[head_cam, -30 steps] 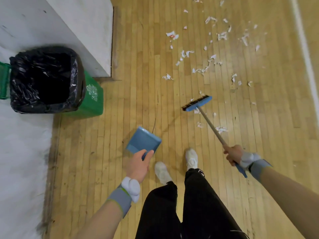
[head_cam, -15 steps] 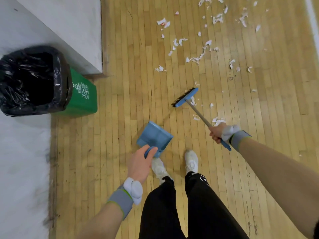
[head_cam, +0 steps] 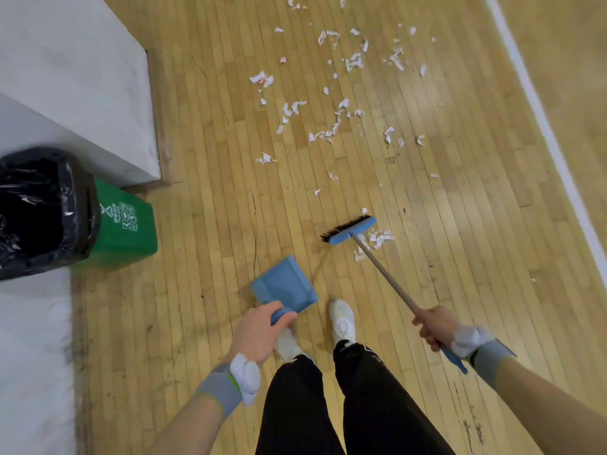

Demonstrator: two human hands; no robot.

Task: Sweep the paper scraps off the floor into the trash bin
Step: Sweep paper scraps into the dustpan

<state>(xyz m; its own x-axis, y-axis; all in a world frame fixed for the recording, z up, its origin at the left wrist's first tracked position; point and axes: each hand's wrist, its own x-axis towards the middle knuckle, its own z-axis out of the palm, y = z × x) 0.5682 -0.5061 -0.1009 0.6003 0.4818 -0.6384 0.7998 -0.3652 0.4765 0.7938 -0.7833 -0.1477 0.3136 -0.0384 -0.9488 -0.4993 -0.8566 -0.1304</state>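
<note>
Several white paper scraps (head_cam: 328, 126) lie scattered over the wooden floor ahead, and a small cluster (head_cam: 377, 239) sits just right of the broom head. My right hand (head_cam: 433, 326) grips the broom (head_cam: 349, 229), whose blue head with black bristles rests on the floor in front of my feet. My left hand (head_cam: 259, 330) holds a blue dustpan (head_cam: 284, 284) by its handle, low over the floor, left of the broom head. The green trash bin (head_cam: 124, 231) with a black bag stands at the far left.
A white wall corner (head_cam: 82, 93) juts out behind the bin. A pale mat (head_cam: 29, 356) covers the floor along the left edge. A white painted line (head_cam: 538, 119) runs down the floor at the right. My white shoes (head_cam: 343, 320) stand just behind the dustpan.
The view tilted up and shifted, showing more scattered scraps ahead. The broom head now rests nearer my feet beside a small cluster of scraps. Both hands keep their grips.
</note>
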